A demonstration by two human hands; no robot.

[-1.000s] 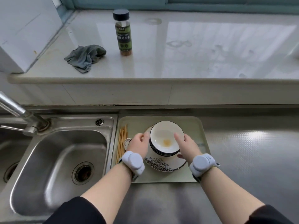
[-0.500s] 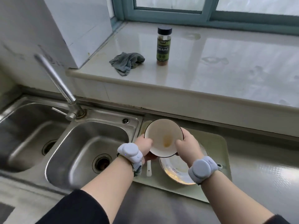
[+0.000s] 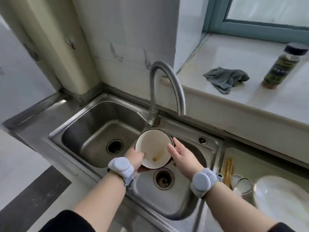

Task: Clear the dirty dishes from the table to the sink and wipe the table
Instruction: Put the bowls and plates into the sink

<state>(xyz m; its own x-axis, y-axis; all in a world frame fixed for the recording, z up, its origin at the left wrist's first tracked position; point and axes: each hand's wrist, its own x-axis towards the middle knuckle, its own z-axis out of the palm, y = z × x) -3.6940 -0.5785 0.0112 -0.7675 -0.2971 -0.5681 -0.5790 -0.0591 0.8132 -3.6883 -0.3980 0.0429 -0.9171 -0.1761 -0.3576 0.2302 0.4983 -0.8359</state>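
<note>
A white bowl (image 3: 153,144) with a dark rim and a yellow smear inside hangs tilted above the right sink basin (image 3: 167,203); a second rim shows just behind it. My left hand (image 3: 135,158) grips its lower left edge. Against its right rim my right hand (image 3: 182,156) has the thumb inside and the fingers outside. A white plate (image 3: 280,195), wooden chopsticks (image 3: 228,169) and a small glass cup (image 3: 243,185) lie on a pale green tray (image 3: 250,156) at the right. A crumpled grey cloth (image 3: 227,77) sits on the stone ledge.
The curved steel faucet (image 3: 167,77) arches over the bowl, between the right basin and the bare left basin (image 3: 93,131). A spice bottle (image 3: 284,66) stands on the ledge beside the cloth. White walls close off the back left corner.
Both hands lifted the bowl off the plate on the tray and carried it left over the right sink basin. My view swung left toward the sink.
</note>
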